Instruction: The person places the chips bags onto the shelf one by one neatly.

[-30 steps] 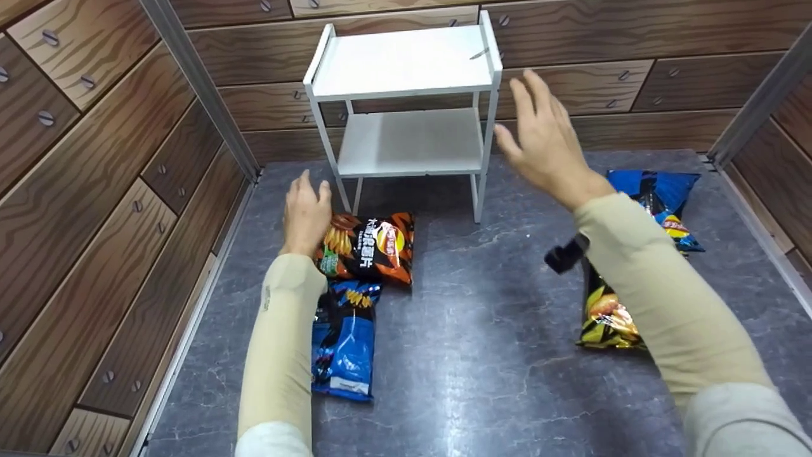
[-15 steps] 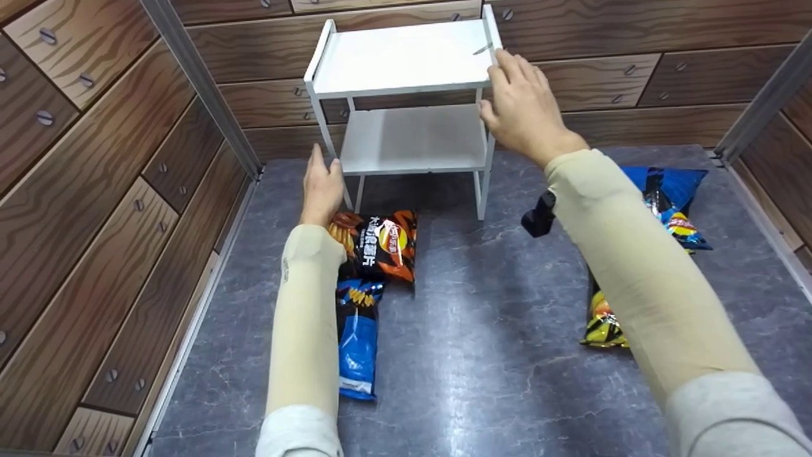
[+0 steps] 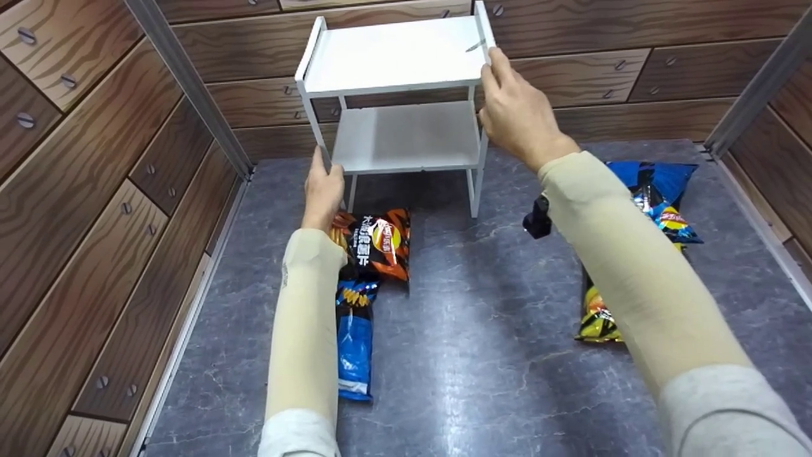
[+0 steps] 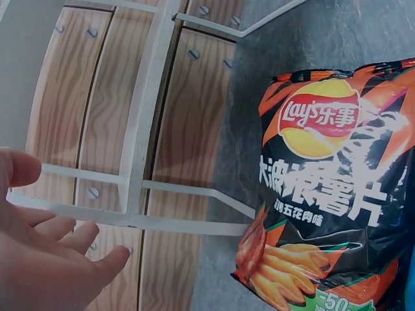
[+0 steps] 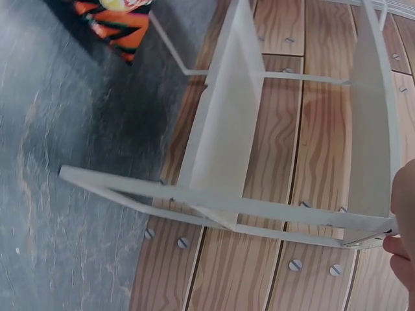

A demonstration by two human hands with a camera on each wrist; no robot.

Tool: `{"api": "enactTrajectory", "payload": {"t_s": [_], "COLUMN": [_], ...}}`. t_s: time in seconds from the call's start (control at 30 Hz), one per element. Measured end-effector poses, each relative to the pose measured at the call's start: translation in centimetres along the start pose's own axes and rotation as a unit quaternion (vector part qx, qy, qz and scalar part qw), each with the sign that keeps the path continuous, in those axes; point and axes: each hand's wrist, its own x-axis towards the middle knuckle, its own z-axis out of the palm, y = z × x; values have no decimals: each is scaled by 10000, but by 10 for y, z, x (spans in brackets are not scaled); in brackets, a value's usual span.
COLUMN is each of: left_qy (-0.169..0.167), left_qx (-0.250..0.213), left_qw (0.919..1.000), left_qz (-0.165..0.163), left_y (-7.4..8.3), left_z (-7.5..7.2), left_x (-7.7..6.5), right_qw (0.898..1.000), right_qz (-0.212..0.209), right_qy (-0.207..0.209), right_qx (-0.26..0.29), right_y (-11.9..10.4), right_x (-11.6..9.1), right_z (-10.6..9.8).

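Observation:
A small white two-tier shelf rack point(image 3: 406, 57) stands against the back wall in the head view. My left hand point(image 3: 324, 193) holds its front left leg, thumb on one side and fingers on the other. In the left wrist view, that hand's lower fingers point(image 4: 81, 236) are loosely bent beside the leg. My right hand point(image 3: 521, 117) grips the right side of the upper tier; the right wrist view shows only part of this hand point(image 5: 403, 227) at the tier's corner. An orange-and-black bag of potato chips point(image 3: 377, 244) lies below my left hand, partly covered by it.
A blue chip bag point(image 3: 355, 349) lies in front of the orange one. On the right, another blue chip bag point(image 3: 663, 184) and a yellow-green bag point(image 3: 596, 317) are partly hidden by my right arm. Wood-patterned walls point(image 3: 82, 241) enclose the grey marbled floor point(image 3: 469, 355).
Both hands have moved inward to the rack. My left hand has come up and right to the leg; my right hand has moved left and taken hold of the upper tier's side.

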Motion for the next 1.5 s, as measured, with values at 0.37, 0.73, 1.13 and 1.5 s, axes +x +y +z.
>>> {"api": "enactTrajectory", "payload": {"t_s": [0.37,0.73,1.13,1.5], "left_qy": [-69,-247,-650,-977], "left_qx": [139,416,159,-234], "left_qw": [9999,9985,9963,9902], "left_qz": [27,261,537,970], "left_y": [4,11,15,19], "left_z": [0,11,25,38], "left_x": [-8,-8,-13,-20], "right_qw": [9999,9995,9983,9973], "right_qz": [-79,-63,-218,-197], "right_qy": [28,23,341,267], "right_qx": [-140,-310,-425,-655], "right_y": [6,27,56,76], "right_x": [-6,-24,-48,-78], "right_z": [-6,-17,-28,-42]}}
